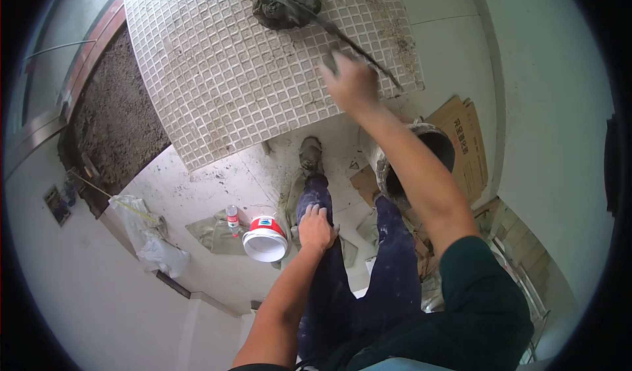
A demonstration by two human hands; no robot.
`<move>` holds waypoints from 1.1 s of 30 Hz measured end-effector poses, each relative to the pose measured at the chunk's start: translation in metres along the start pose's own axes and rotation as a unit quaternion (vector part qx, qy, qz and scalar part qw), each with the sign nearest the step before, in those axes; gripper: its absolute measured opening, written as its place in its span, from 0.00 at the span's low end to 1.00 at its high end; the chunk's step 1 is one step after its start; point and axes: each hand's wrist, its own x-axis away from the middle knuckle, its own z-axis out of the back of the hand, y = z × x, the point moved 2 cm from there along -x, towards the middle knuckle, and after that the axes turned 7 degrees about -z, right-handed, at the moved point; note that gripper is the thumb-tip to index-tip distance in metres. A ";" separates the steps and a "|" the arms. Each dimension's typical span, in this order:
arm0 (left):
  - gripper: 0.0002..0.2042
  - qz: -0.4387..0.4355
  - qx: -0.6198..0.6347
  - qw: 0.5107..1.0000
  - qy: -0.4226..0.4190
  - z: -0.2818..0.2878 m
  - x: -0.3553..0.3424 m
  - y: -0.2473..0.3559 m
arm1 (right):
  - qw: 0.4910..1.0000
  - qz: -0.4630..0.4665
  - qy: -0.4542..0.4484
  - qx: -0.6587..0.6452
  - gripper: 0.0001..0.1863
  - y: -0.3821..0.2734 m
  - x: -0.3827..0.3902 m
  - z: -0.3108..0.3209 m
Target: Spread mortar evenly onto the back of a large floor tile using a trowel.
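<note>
Near the far edge of a pale gridded slab (210, 88), a dark lump (280, 5) is seen, a long dark strip (329, 26) stretched from it toward the near right corner; over the slab, beside the strip, the right hand (352, 84) is held — blurred, so whether anything is gripped cannot be told; the left hand (316, 229) is rested, open and unfilled, on the dark trousers (395, 259); a dirty bucket (440, 148) is partly covered by the right forearm — cardboard (466, 140) beside it; leftward, a bottle (232, 221) and a red-and-white tub (266, 225) are placed.

Soft light — blurred right grip (355, 84)
</note>
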 end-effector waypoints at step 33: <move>0.28 -0.078 -0.131 0.988 -0.008 -0.045 -0.043 0.083 | 0.705 -0.531 -0.087 -0.461 0.13 0.450 0.241 -0.099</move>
